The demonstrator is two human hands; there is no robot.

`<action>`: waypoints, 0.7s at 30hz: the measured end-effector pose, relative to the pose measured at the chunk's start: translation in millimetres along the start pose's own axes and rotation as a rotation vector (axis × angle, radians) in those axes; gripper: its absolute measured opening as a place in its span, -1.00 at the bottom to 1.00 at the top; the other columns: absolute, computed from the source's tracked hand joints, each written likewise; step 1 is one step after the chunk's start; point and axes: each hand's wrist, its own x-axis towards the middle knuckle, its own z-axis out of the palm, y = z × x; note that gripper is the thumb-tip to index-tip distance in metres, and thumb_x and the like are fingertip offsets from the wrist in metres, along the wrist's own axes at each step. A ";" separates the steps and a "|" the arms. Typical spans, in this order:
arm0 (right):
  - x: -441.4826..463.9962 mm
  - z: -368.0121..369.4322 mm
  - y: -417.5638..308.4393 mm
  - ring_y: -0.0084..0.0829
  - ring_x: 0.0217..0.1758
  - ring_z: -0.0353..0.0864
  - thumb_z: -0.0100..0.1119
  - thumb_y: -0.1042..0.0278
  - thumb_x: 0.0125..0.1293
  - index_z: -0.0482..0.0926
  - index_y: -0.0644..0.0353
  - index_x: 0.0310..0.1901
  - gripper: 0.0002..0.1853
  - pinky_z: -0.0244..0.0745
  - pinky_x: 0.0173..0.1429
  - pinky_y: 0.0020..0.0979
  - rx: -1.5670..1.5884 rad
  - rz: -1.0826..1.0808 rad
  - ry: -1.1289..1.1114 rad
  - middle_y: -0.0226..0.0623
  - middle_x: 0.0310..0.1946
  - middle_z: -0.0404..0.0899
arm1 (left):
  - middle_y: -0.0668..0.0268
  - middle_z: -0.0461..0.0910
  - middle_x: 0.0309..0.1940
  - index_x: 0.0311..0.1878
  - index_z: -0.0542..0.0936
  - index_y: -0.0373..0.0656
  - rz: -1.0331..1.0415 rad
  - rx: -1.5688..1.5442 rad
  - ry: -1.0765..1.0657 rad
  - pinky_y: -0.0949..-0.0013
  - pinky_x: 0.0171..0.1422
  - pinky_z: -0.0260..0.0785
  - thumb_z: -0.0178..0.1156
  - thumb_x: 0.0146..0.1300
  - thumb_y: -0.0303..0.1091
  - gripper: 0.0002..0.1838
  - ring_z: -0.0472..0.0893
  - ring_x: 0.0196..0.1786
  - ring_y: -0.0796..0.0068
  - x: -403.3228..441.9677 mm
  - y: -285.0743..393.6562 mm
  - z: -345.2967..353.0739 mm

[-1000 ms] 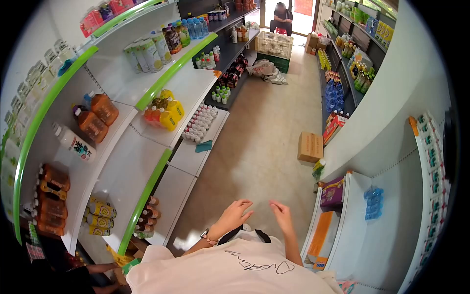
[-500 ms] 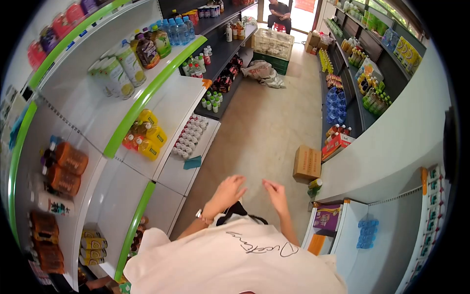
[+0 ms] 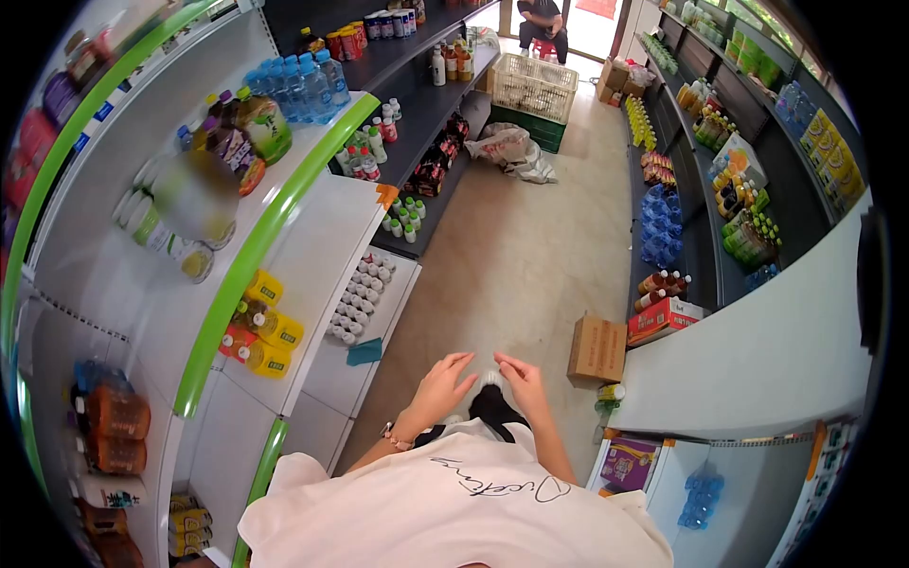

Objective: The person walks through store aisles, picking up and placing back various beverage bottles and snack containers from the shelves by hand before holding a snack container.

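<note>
In front of my body my left hand (image 3: 443, 386) hangs in the air over the aisle floor, with its fingers stretched out and apart from the thumb. A band circles that wrist. My right hand (image 3: 521, 381) is level with it, its fingers extended toward the left one; a small gap separates the two. Both hands hold nothing. Closest on the left are a teal cloth (image 3: 365, 351) and rows of small white-capped bottles (image 3: 358, 301) on a low shelf. Yellow bottles (image 3: 275, 328) stand one shelf higher. To the right, a cardboard box (image 3: 597, 348) rests on the floor.
Green-edged white shelves (image 3: 312, 180) with drinks line the left side. Dark shelves (image 3: 705, 204) run along the right. Down the aisle are a crumpled plastic bag (image 3: 516, 151), a cream crate (image 3: 535, 85) on a green one, and a seated person (image 3: 543, 28). A red carton (image 3: 663, 320) sits right.
The view has shifted forward along the aisle, and the left shelves have slid nearer. My hands have come closer together; a white shoe now shows below them.
</note>
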 end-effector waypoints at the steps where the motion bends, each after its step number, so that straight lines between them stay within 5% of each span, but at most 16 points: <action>1: 17.5 -2.6 -1.0 -0.51 0.04 0.53 0.04 0.39 0.34 0.51 0.34 0.07 -0.67 0.42 0.09 -0.51 -0.002 0.012 -0.013 -0.20 0.01 0.57 | 0.16 0.39 0.17 0.19 0.42 -0.19 -0.048 -0.011 0.025 0.26 0.25 0.26 0.09 0.27 -0.17 -0.53 0.41 0.19 0.17 14.7 -6.4 1.6; 5: 92.5 -29.8 -2.9 -0.53 -0.01 0.54 0.04 0.41 0.32 0.55 0.32 0.03 -0.70 0.36 0.12 -0.56 0.040 0.069 0.011 -0.18 -0.04 0.60 | 0.15 0.38 0.17 0.21 0.41 -0.20 -0.104 -0.078 0.038 0.26 0.26 0.25 0.10 0.26 -0.17 -0.51 0.40 0.20 0.15 86.2 -23.7 0.9; 11: 238.7 -72.3 -48.7 -0.69 -0.36 0.44 0.07 0.30 0.31 0.57 0.29 0.02 -0.67 0.35 -0.27 -0.60 -0.174 0.047 -0.004 -0.36 -0.35 0.63 | 0.14 0.35 0.20 0.22 0.37 -0.25 -0.037 0.038 0.257 0.19 0.24 0.27 0.11 0.24 -0.18 -0.48 0.38 0.19 0.10 236.0 -9.9 -44.5; 14: 319.9 -84.1 -94.5 -0.77 -0.54 0.18 0.06 0.32 0.31 0.57 0.28 0.03 -0.68 0.12 -0.51 -0.59 -0.148 -0.178 0.002 -0.60 -0.57 0.41 | 0.14 0.33 0.23 0.22 0.36 -0.26 0.002 -0.025 0.323 0.20 0.25 0.27 0.12 0.24 -0.22 -0.48 0.39 0.18 0.09 308.6 -7.3 -60.0; 21: 433.9 -95.8 -170.4 -0.81 -0.58 0.06 0.05 0.32 0.33 0.57 0.24 0.05 -0.68 -0.04 -0.55 -0.60 -0.185 -0.148 -0.123 -0.71 -0.62 0.25 | 0.14 0.32 0.23 0.23 0.35 -0.28 -0.038 -0.073 0.388 0.23 0.26 0.25 0.10 0.26 -0.21 -0.48 0.35 0.23 0.10 411.0 -3.2 -79.2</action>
